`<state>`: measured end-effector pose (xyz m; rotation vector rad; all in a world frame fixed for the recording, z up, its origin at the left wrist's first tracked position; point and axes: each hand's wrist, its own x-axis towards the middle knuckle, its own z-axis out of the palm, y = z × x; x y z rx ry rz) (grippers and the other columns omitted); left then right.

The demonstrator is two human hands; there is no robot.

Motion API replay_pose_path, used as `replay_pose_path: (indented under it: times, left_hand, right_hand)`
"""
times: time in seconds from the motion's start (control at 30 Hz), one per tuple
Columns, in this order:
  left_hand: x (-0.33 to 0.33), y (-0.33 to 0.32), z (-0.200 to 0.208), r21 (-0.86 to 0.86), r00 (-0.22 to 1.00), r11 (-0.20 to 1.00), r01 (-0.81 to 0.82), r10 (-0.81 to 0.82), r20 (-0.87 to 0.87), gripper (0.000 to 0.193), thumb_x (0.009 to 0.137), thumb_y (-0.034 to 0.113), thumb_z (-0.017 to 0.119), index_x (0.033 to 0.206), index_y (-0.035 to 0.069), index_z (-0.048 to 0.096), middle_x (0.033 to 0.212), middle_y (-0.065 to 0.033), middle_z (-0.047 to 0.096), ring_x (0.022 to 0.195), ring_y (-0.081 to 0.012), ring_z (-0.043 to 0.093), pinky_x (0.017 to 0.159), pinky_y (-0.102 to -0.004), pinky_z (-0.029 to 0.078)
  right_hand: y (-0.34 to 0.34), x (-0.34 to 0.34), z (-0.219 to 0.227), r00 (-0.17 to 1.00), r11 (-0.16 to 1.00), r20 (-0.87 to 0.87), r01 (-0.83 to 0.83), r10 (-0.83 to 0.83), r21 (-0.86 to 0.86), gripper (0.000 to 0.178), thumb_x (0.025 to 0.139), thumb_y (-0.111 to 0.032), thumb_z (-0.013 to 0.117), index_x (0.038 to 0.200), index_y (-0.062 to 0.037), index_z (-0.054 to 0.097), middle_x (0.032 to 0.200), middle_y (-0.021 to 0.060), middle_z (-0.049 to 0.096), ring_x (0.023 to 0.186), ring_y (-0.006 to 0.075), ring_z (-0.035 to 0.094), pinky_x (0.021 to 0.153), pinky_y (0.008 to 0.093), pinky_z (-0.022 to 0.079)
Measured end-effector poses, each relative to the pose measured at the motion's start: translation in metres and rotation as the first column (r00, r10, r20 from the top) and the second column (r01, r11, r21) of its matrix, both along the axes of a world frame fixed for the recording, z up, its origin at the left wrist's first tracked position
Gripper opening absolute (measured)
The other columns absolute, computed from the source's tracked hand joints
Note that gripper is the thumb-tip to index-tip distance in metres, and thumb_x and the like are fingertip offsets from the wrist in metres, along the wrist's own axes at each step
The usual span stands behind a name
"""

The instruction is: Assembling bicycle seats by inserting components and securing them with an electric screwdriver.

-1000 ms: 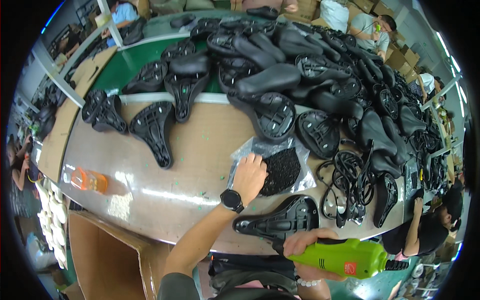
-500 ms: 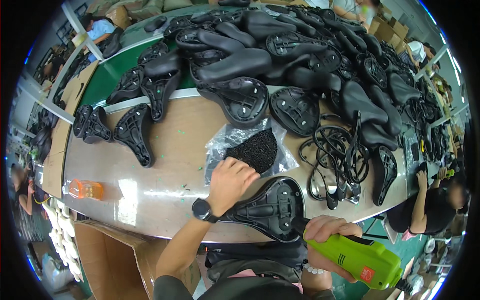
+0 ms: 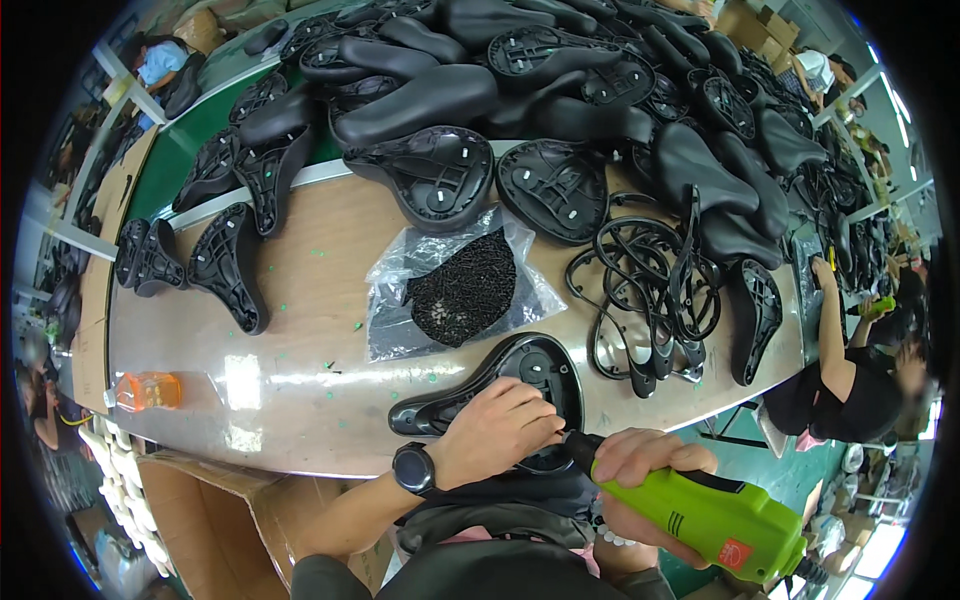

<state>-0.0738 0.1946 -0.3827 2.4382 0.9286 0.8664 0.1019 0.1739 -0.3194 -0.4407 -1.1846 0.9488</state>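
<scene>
My right hand (image 3: 650, 471) is wrapped round a green electric screwdriver (image 3: 716, 520), whose black nose points left over the wide end of a bicycle saddle. That black saddle (image 3: 455, 402) lies underside up at the table's near edge, its narrow end to the left. Above it my left hand (image 3: 503, 428), with a watch on the wrist, holds its fingertips pinched at the screwdriver's tip. Whatever is between those fingertips is too small to make out. Just beyond the saddle an open clear plastic bag (image 3: 390, 322) holds a heap of small black screws (image 3: 465, 290).
Black saddles (image 3: 420, 105) are piled along the far side. Right of the bag lies a tangle of black saddle-shaped rims (image 3: 655, 290). An orange bottle (image 3: 148, 391) lies at the left, above an open cardboard box (image 3: 215, 515). A co-worker (image 3: 835, 390) sits at the right.
My left hand has left the bag of screws and come down right to the screwdriver's tip over the saddle. The view has shifted slightly; the right hand keeps its hold.
</scene>
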Motion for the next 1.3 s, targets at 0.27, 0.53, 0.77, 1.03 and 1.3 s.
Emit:
replay_pose_path:
  times: [0.27,0.53,0.77,1.03,1.3]
  left_hand:
    - [-0.012,0.054,0.000,-0.173,0.943,0.927,-0.333,0.330,-0.045,0.054,0.088,0.038,0.069,0.123,-0.001,0.057,0.126,-0.0177,0.058,0.117,-0.0355,0.054,0.095,-0.0432,0.049]
    - [0.016,0.080,-0.028,-0.529,0.975,0.820,-0.217,0.163,-0.148,0.033,0.096,0.034,0.059,0.107,0.004,0.069,0.104,-0.0170,0.070,0.098,-0.0362,0.065,0.085,-0.0454,0.050]
    - [0.016,0.084,-0.027,-0.442,0.977,0.878,-0.185,0.116,-0.179,0.031,0.095,0.033,0.061,0.099,0.002,0.068,0.094,-0.0158,0.071,0.085,-0.0375,0.066,0.073,-0.0460,0.051]
    - [0.009,0.088,-0.038,-0.383,0.997,0.922,-0.056,0.034,-0.063,0.029,0.091,0.028,0.067,0.100,0.002,0.065,0.094,-0.0167,0.065,0.093,-0.0370,0.063,0.080,-0.0440,0.050]
    - [0.009,0.091,-0.045,-0.523,0.996,0.848,-0.086,0.086,-0.025,0.035,0.088,0.034,0.069,0.101,0.002,0.066,0.099,-0.0175,0.066,0.098,-0.0375,0.062,0.087,-0.0452,0.049]
  right_hand:
    - [0.002,0.053,0.004,0.984,0.822,0.139,0.169,-0.110,-0.544,0.074,0.079,-0.049,0.076,0.125,0.0023,0.049,0.081,0.0102,0.062,0.067,0.0190,0.061,0.059,0.0313,0.053]
    - [-0.015,0.042,-0.086,0.644,0.564,0.737,0.539,0.202,-0.626,0.047,0.076,-0.020,0.081,0.108,0.0047,0.058,0.087,0.0162,0.067,0.076,0.0237,0.064,0.071,0.0375,0.051]
    - [-0.023,0.034,-0.089,0.724,0.497,0.685,0.564,0.088,-0.660,0.047,0.076,-0.019,0.082,0.107,0.0057,0.057,0.086,0.0175,0.067,0.077,0.0226,0.063,0.073,0.0367,0.051]
    - [-0.023,0.029,-0.098,0.672,0.463,0.740,0.643,0.043,-0.610,0.050,0.075,-0.019,0.083,0.108,0.0055,0.056,0.086,0.0176,0.067,0.075,0.0217,0.064,0.071,0.0359,0.052]
    - [-0.018,0.030,-0.094,0.786,0.487,0.610,0.496,0.100,-0.719,0.048,0.079,-0.011,0.080,0.117,0.0036,0.054,0.091,0.0058,0.063,0.079,0.0148,0.058,0.075,0.0302,0.050]
